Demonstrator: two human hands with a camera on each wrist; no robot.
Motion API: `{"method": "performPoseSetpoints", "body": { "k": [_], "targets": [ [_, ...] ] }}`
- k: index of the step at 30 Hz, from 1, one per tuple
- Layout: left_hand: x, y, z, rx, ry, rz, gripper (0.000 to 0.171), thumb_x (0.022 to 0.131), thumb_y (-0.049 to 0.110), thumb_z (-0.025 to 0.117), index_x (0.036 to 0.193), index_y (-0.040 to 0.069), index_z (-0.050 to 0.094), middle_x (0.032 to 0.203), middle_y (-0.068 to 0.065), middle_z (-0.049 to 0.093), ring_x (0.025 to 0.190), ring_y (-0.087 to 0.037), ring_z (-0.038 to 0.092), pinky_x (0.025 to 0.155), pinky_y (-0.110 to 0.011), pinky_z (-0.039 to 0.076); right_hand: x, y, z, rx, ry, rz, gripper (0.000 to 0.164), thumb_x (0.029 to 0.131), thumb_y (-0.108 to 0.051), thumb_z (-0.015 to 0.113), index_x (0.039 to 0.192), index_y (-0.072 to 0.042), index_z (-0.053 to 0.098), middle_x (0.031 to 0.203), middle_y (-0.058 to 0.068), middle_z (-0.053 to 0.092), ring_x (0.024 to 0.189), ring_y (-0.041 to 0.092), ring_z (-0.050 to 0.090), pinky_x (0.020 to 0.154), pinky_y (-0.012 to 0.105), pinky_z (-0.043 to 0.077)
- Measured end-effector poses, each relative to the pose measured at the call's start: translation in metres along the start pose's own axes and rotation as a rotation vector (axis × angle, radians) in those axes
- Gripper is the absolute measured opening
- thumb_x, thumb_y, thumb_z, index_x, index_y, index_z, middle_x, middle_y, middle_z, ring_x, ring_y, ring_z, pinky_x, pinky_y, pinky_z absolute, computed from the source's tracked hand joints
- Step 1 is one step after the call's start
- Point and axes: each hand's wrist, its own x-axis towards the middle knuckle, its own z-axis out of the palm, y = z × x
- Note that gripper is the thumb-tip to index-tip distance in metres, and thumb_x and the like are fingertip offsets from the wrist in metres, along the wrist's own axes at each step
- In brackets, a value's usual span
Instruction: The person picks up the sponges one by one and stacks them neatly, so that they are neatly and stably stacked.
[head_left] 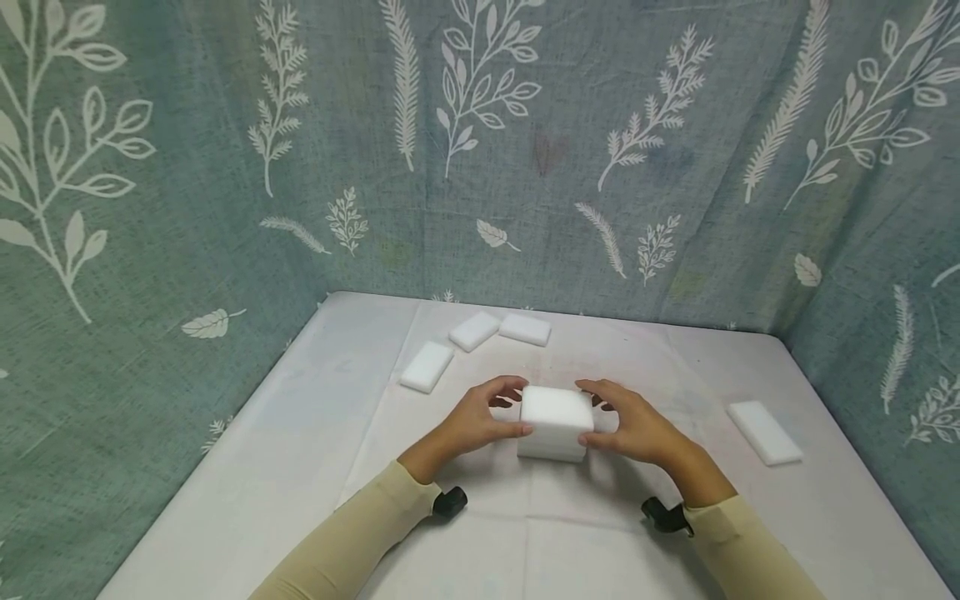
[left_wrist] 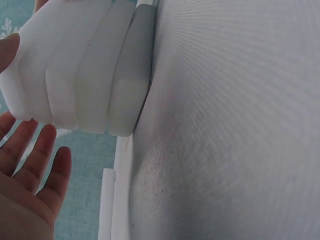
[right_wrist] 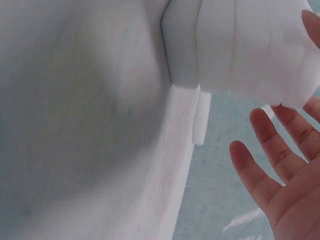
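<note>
Several white foam sponge blocks point(head_left: 551, 446) stand in a neat stack on the table, in the middle of the head view. My left hand point(head_left: 476, 418) is at the stack's left end, thumb on the near face and fingers round the back, holding the topmost white sponge point(head_left: 557, 403). From the other end my right hand point(head_left: 633, 423) grips that same sponge in a mirrored way. Both wrist views show the layers pressed flush, with the lower fingers point(left_wrist: 57, 170) of the left hand and the lower fingers point(right_wrist: 255, 172) of the right spread away from the foam.
Three loose white sponges lie behind the stack: a left one point(head_left: 427, 367), a middle one point(head_left: 474, 332) and a right one point(head_left: 525, 329). Another sponge point(head_left: 763, 432) lies far to the right. A leaf-patterned curtain point(head_left: 525, 208) surrounds the white-covered table point(head_left: 315, 433).
</note>
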Motion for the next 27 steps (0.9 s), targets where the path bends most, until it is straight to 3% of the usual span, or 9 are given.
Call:
{"method": "performPoseSetpoints", "body": {
  "k": [3,10,20,27],
  "targets": [
    [0.0,0.0,0.0,0.002,-0.003,-0.005,0.067,0.074,0.025,0.087,0.132,0.009,0.056,0.116,0.002,0.062,0.109,-0.021,0.059,0.094,-0.034,0.049,-0.005,0.003,-0.005,0.008,0.012,0.009,0.079,0.076,-0.038,0.084,0.143,-0.015,0.047,0.131,0.002,0.055,0.112,0.027,0.056,0.096,0.051,0.046],
    [-0.001,0.002,0.0,-0.024,-0.007,-0.003,0.068,0.074,0.019,0.087,0.133,0.008,0.055,0.119,-0.007,0.061,0.111,-0.026,0.058,0.097,-0.043,0.047,-0.023,0.019,-0.021,-0.036,0.064,0.03,0.074,0.079,-0.036,0.082,0.142,-0.015,0.049,0.128,0.007,0.058,0.111,0.024,0.057,0.094,0.049,0.047],
    [0.0,-0.003,0.0,-0.008,-0.011,-0.017,0.071,0.075,0.024,0.087,0.134,0.004,0.053,0.117,0.001,0.061,0.111,-0.023,0.058,0.095,-0.033,0.048,-0.04,0.035,-0.039,-0.077,0.106,0.066,0.07,0.081,-0.036,0.08,0.139,-0.011,0.051,0.127,0.01,0.058,0.111,0.028,0.057,0.093,0.05,0.048],
    [0.001,-0.002,-0.002,-0.004,-0.016,-0.005,0.069,0.074,0.023,0.087,0.133,0.011,0.055,0.118,0.003,0.061,0.111,-0.02,0.058,0.095,-0.032,0.047,-0.053,0.047,-0.048,-0.125,0.145,0.144,0.066,0.081,-0.03,0.081,0.137,-0.008,0.053,0.128,0.011,0.058,0.112,0.031,0.056,0.092,0.052,0.048]
  ]
}}
